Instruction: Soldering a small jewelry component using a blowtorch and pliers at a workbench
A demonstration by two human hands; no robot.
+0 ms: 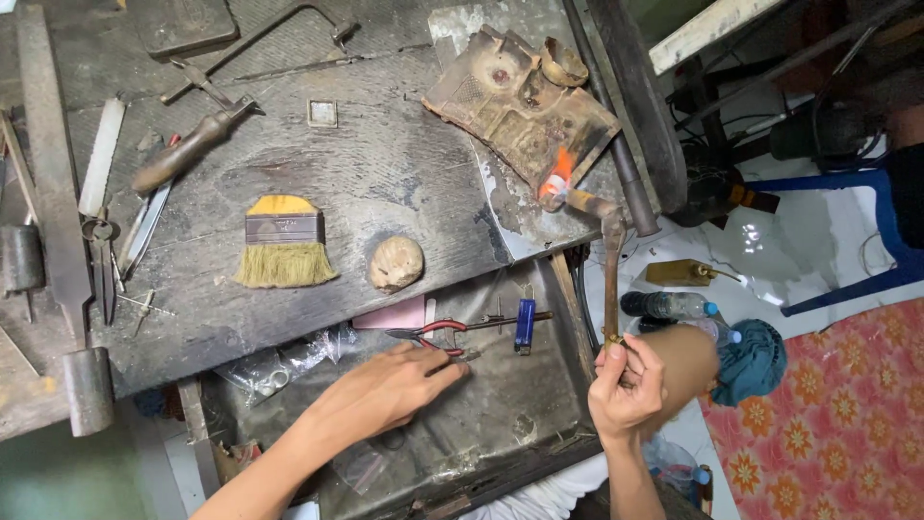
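Right hand [628, 387] grips the lit torch [610, 258]; left hand's [390, 390] fingers, pressed together, touch red-handled pliers [438, 333] in the near drawer [539, 424].

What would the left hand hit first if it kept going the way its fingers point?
Probably the red-handled pliers: the left hand's fingertips already lie at their handles in the drawer. Beyond them is the blue lighter.

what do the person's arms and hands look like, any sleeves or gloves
Both arms are bare as far as the picture shows: no sleeves, no gloves. The left hand and right hand show no rings, watch or wristband on the visible sides. Both forearms are slim and run in from the bottom edge.
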